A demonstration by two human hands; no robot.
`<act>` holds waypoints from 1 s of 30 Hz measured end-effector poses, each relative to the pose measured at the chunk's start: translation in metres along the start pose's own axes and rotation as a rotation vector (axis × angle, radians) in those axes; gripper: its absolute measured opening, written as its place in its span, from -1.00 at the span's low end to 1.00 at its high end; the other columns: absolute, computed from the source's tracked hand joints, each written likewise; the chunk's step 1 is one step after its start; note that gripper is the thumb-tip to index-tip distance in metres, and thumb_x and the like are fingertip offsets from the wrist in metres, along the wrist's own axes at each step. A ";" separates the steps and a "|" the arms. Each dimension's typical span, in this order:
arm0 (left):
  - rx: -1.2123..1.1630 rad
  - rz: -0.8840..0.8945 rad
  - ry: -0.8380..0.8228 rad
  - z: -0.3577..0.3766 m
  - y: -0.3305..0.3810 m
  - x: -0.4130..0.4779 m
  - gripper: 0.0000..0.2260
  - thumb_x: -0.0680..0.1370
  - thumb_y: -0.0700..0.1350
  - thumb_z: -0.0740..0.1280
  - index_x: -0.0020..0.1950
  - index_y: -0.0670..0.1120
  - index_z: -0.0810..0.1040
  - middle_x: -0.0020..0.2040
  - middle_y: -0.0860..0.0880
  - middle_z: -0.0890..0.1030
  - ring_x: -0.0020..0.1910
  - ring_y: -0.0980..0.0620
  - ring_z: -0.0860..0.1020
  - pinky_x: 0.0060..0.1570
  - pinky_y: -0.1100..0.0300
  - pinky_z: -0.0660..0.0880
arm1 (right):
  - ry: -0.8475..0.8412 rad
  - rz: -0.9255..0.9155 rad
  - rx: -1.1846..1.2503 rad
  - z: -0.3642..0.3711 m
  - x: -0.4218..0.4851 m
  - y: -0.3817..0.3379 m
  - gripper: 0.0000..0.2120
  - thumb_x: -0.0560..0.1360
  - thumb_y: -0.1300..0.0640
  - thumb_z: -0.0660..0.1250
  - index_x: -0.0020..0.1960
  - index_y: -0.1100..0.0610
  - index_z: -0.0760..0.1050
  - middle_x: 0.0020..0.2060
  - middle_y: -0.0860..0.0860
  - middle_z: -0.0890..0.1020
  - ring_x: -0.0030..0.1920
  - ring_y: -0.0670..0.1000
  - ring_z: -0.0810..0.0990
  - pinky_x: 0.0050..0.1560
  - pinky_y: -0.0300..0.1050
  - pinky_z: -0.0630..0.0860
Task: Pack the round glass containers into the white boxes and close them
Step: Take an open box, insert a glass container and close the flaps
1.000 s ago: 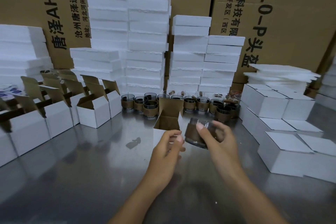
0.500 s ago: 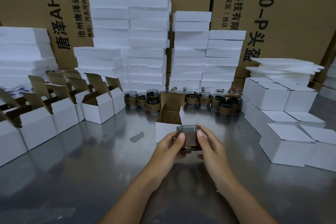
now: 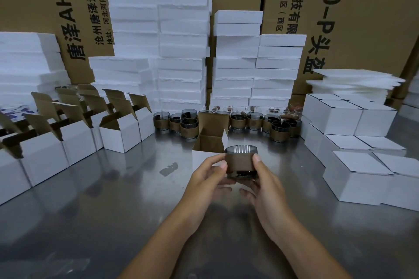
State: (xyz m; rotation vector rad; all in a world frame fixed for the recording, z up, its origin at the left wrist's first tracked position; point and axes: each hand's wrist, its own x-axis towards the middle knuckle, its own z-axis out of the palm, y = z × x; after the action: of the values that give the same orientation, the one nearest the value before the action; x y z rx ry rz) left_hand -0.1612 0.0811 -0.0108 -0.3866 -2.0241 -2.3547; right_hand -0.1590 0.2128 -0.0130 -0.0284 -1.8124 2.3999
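- Head view: round glass container (image 3: 240, 162), smoky glass with a brown band round its wall, held upright above the middle of the tabletop (image 3: 113, 199), just in front of the open white box (image 3: 209, 142) and not yet inside.
- Clamped from both sides: left hand (image 3: 205, 176) curled round the left wall, right hand (image 3: 265, 186) curled round the right wall, kept apart only by the container between them.
- Judged as the loading step: carry forward over the box mouth, keep level, centre between the cardboard walls, then lower straight down.
- Better to slide the grip up toward the rim before lowering, to avoid jamming fingertips between glass and cardboard; likely a snug fit.
- Hold on the brown band rather than on bare glass, probably the less slippery surface.
- Leave the lid flap (image 3: 213, 120) standing back, clear of the mouth; free one hand to steady the box against sliding on the smooth metal.
- No knocking the base on the box's front edge.
- Once seated: fold in any side flaps, bring the lid down, tuck the tongue fully.
- Further out: row of waiting containers (image 3: 238, 120) behind the box toward the far edge; open boxes (image 3: 120, 136) toward the left edge; closed boxes (image 3: 358, 179) toward the right edge, a fitting spot for the finished one.
- Beyond those: white foam stacks (image 3: 181, 41) and brown cartons (image 3: 362, 18) along the far edge.
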 end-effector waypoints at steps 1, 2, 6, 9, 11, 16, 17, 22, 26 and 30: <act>0.012 0.009 0.007 0.000 0.000 0.000 -0.78 0.56 -0.04 0.26 0.19 0.06 0.52 0.05 -0.13 0.62 -0.07 0.03 0.65 -0.12 0.24 0.53 | -0.003 0.020 0.007 0.000 0.001 0.000 -0.67 0.50 -0.17 0.21 -0.01 0.05 0.60 -0.18 -0.01 0.71 -0.12 -0.08 0.66 -0.09 -0.09 0.43; 0.027 0.017 0.014 0.000 -0.001 0.000 -0.79 0.56 -0.06 0.27 0.19 0.08 0.52 0.05 -0.13 0.61 -0.05 0.04 0.65 -0.11 0.25 0.54 | -0.010 0.036 0.002 0.000 0.001 0.000 -0.65 0.53 -0.16 0.16 -0.01 0.03 0.60 -0.16 0.00 0.71 -0.08 -0.06 0.66 -0.09 -0.09 0.42; 0.037 0.032 0.039 0.000 -0.001 -0.002 -0.76 0.53 -0.04 0.31 0.19 0.10 0.51 0.08 -0.13 0.60 0.00 0.02 0.63 -0.08 0.24 0.55 | -0.060 0.062 0.002 0.001 -0.001 0.001 -0.61 0.55 -0.20 0.08 -0.04 -0.03 0.62 -0.11 0.00 0.71 -0.07 -0.07 0.68 -0.08 -0.07 0.40; 0.044 0.036 0.040 0.000 -0.001 -0.002 -0.74 0.53 -0.03 0.32 0.21 0.11 0.50 0.08 -0.12 0.61 0.01 0.04 0.63 -0.10 0.26 0.55 | -0.075 0.068 0.006 0.002 -0.001 0.001 -0.61 0.55 -0.21 0.06 -0.01 -0.03 0.58 -0.12 -0.01 0.71 -0.10 -0.09 0.68 -0.09 -0.07 0.40; 0.048 0.036 0.042 -0.001 -0.001 -0.002 -0.74 0.53 -0.03 0.31 0.22 0.11 0.49 0.08 -0.10 0.61 0.01 0.05 0.63 -0.10 0.27 0.55 | -0.087 0.070 -0.004 0.001 -0.001 0.002 -0.60 0.55 -0.21 0.05 0.01 -0.03 0.57 -0.13 -0.02 0.71 -0.12 -0.11 0.68 -0.09 -0.07 0.41; 0.056 0.049 0.091 0.000 -0.001 -0.002 -0.76 0.55 -0.06 0.30 0.21 0.04 0.51 0.06 -0.12 0.62 0.00 0.02 0.63 -0.11 0.27 0.56 | -0.119 0.101 0.038 0.002 -0.002 0.000 -0.60 0.59 -0.14 0.00 0.11 0.02 0.54 -0.10 0.01 0.71 -0.05 -0.08 0.67 -0.09 -0.10 0.43; 0.051 0.053 0.114 -0.001 -0.001 -0.001 -0.77 0.55 -0.07 0.29 0.20 0.01 0.51 0.05 -0.14 0.62 -0.01 0.00 0.63 -0.11 0.26 0.56 | -0.127 0.104 0.053 0.002 -0.002 -0.001 -0.61 0.60 -0.11 0.01 0.12 0.04 0.54 -0.10 0.01 0.71 -0.05 -0.08 0.67 -0.12 -0.13 0.46; 0.065 0.063 0.175 -0.004 -0.002 0.001 -0.84 0.56 -0.12 0.29 0.12 0.03 0.55 0.03 -0.09 0.64 -0.06 0.10 0.63 -0.09 0.28 0.56 | -0.082 0.000 0.038 0.004 -0.005 0.000 -0.72 0.56 -0.02 0.17 0.18 0.08 0.50 -0.02 0.06 0.68 0.01 0.01 0.66 -0.18 -0.24 0.54; 0.049 0.031 0.131 -0.004 -0.004 0.001 -0.79 0.56 -0.04 0.26 0.17 0.02 0.57 0.07 -0.02 0.65 0.04 0.08 0.62 0.06 0.19 0.55 | -0.025 -0.092 -0.050 0.005 -0.007 0.002 -0.59 0.38 -0.05 0.36 0.19 0.01 0.46 0.06 0.02 0.63 0.04 -0.05 0.62 0.00 -0.12 0.52; 0.013 -0.045 0.035 -0.002 -0.004 0.002 -0.67 0.58 0.09 0.16 0.20 -0.02 0.57 0.10 -0.03 0.65 0.14 0.02 0.58 0.20 0.08 0.49 | -0.003 -0.195 -0.203 0.003 -0.008 0.004 -0.54 0.31 0.02 0.50 0.17 0.01 0.49 0.04 -0.04 0.61 0.03 -0.14 0.58 -0.09 -0.40 0.47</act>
State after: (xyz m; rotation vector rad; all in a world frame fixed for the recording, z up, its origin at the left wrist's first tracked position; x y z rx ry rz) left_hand -0.1639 0.0804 -0.0145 -0.3008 -2.0532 -2.3551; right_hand -0.1520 0.2084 -0.0165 0.1261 -1.9539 2.0805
